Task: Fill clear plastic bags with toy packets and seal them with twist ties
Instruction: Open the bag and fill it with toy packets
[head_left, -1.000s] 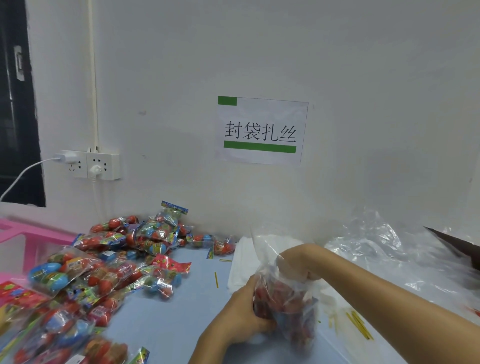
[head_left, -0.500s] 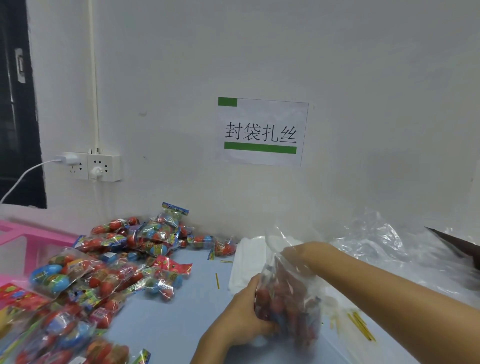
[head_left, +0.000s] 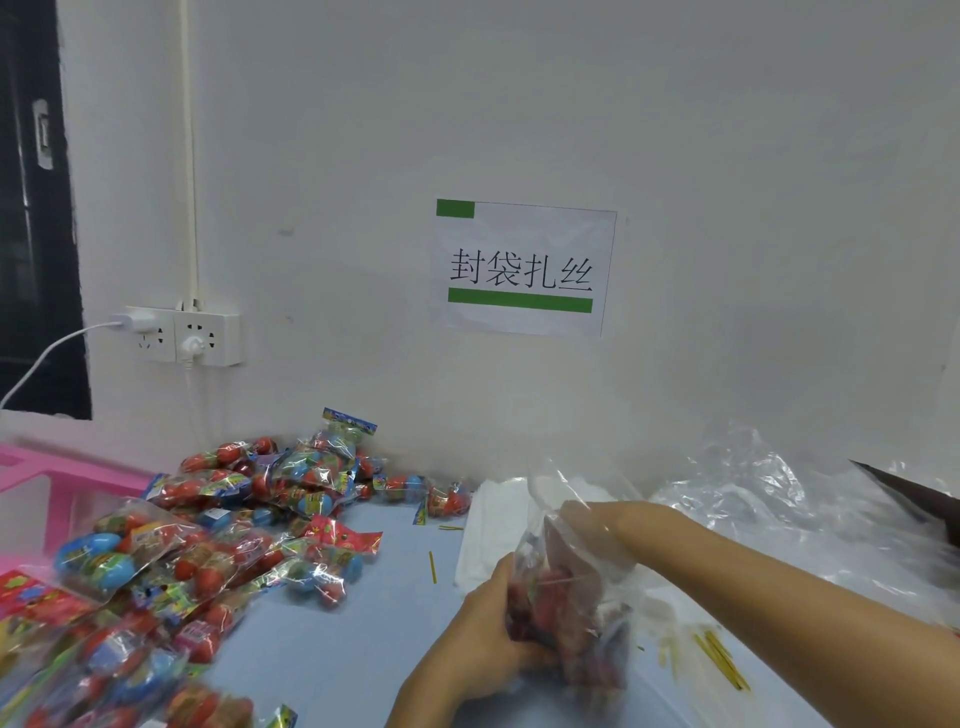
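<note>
Two bare forearms in view, both reaching in from the near edge toward the middle. Left hand (head_left: 480, 631) low and near, back turned up, fingers curled round the side of the clear plastic bag (head_left: 571, 613), gripping its filled lower part. Right forearm stretched in from the near right, crossing leftward and slightly away. Right hand (head_left: 589, 525) higher and farther than the left, sunk past the knuckles into the bag's open mouth, seen only through the plastic; finger pose too blurred to tell. Wrists well apart.
</note>
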